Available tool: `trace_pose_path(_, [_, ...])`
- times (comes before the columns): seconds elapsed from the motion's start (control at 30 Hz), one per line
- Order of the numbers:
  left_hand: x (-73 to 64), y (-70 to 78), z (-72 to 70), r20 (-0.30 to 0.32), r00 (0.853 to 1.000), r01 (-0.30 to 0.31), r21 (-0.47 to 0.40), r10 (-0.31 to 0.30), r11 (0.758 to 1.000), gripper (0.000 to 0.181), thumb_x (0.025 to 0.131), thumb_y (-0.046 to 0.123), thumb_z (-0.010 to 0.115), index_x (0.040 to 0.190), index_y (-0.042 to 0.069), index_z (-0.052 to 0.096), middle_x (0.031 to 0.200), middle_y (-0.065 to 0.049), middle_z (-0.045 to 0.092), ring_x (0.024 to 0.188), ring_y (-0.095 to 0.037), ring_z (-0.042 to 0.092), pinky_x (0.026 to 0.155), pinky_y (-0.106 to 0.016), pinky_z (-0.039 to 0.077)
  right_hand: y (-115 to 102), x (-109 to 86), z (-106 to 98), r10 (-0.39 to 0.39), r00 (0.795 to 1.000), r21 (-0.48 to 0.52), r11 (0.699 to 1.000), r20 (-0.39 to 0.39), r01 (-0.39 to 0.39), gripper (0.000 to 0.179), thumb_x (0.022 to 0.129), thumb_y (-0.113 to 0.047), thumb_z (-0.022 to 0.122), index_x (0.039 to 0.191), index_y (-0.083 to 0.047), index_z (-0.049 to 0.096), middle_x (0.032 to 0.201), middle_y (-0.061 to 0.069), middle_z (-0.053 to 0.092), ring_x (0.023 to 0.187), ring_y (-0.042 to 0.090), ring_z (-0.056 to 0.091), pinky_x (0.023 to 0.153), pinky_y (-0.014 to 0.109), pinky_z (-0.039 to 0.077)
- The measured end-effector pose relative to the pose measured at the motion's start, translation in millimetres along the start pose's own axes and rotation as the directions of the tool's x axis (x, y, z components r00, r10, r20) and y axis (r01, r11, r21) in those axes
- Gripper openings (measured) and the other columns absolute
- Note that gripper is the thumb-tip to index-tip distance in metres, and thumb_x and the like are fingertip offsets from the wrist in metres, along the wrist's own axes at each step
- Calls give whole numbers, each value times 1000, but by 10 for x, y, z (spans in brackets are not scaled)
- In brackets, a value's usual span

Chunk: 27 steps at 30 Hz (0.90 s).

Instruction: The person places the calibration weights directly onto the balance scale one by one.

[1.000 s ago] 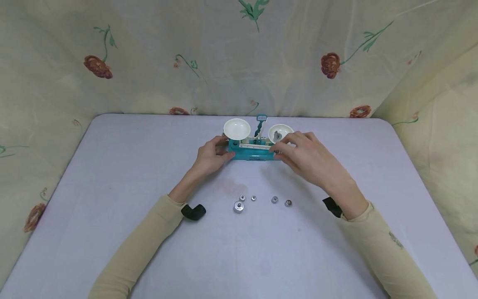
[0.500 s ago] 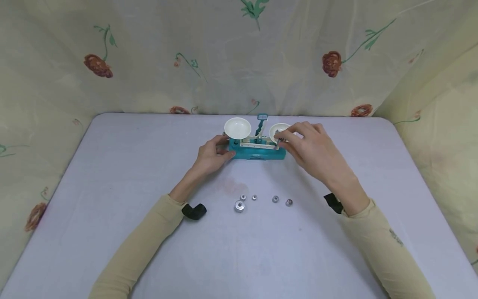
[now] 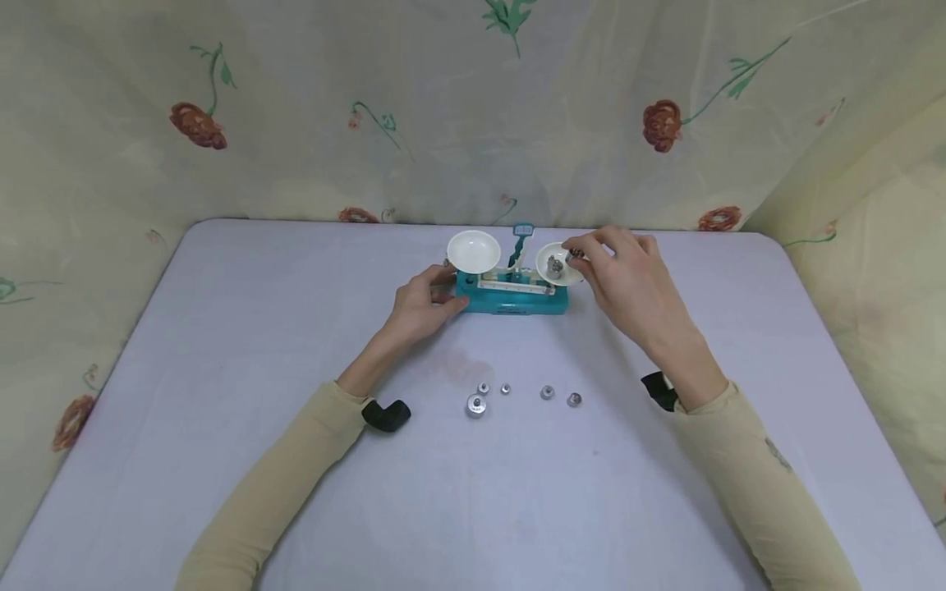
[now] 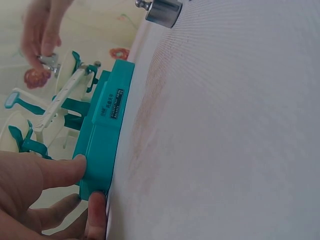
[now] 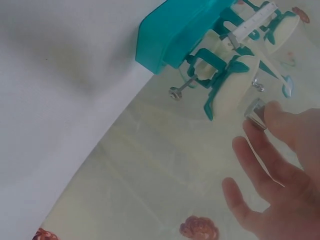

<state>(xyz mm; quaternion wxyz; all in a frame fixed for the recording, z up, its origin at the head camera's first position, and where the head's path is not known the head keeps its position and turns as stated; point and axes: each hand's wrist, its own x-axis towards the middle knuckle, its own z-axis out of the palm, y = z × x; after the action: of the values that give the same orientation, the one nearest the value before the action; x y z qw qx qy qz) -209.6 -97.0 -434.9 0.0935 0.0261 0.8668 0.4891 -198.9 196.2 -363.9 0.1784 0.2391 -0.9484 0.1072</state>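
A teal balance scale (image 3: 512,304) with two white pans stands near the far table edge in the head view. My left hand (image 3: 420,309) grips the left end of its base, thumb in front. Bare white shows in the left pan (image 3: 473,251). In the right pan (image 3: 544,255) sits a metal weight (image 3: 554,266). My right hand (image 3: 631,287) pinches another cylindrical metal weight (image 5: 256,114) between thumb and forefinger, close over the right pan. Its other fingers are spread in the right wrist view.
Several small metal weights, among them a larger weight (image 3: 476,406) and a smaller weight (image 3: 574,400), stand on the white tabletop (image 3: 473,509) nearer the body. A flower-patterned curtain (image 3: 443,107) hangs behind the table.
My right hand has risen from the base's right end, passing the right pan's front, to above that pan with the pinched weight. The left hand keeps its grip on the base.
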Motion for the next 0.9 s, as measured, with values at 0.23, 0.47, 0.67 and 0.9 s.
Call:
trace_pose_path(0.23, [10, 5, -9, 8, 1000, 5, -24, -5, 1000, 60, 103, 17, 72, 159, 9, 50, 161, -15, 57, 128, -33, 70, 108, -46, 59, 41, 53, 78, 8, 1000, 2, 1000, 20, -8, 28, 106, -15, 68, 133, -7, 69, 125, 20, 72, 121, 40, 63, 104, 61, 47])
trace_pose_path(0.47, [20, 5, -5, 11, 1000, 8, -11, -8, 1000, 59, 104, 17, 72, 158, 8, 51, 161, -15, 57, 129, -33, 71, 108, -46, 59, 50, 93, 137, 27, 998, -2, 1000, 52, -27, 29, 107, -14, 67, 134, -6, 68, 128, 21, 73, 123, 42, 62, 106, 62, 43])
trace_pose_path(0.67, [29, 4, -6, 17, 1000, 24, -25, -24, 999, 60, 103, 17, 73, 158, 9, 51, 162, -15, 56, 129, -33, 70, 108, -45, 59, 51, 106, 164, 43, 995, -8, 999, 87, -43, 29, 107, -14, 67, 134, -5, 68, 131, 22, 73, 127, 42, 60, 109, 64, 42])
trace_pose_path(0.9, [49, -33, -33, 40, 997, 75, -63, -72, 995, 62, 103, 18, 74, 160, 13, 49, 165, -11, 53, 134, -31, 67, 111, -44, 57, 47, 105, 194, 52, 992, -11, 999, 112, -51, 29, 108, -15, 65, 135, -6, 67, 133, 22, 73, 130, 43, 59, 110, 65, 41])
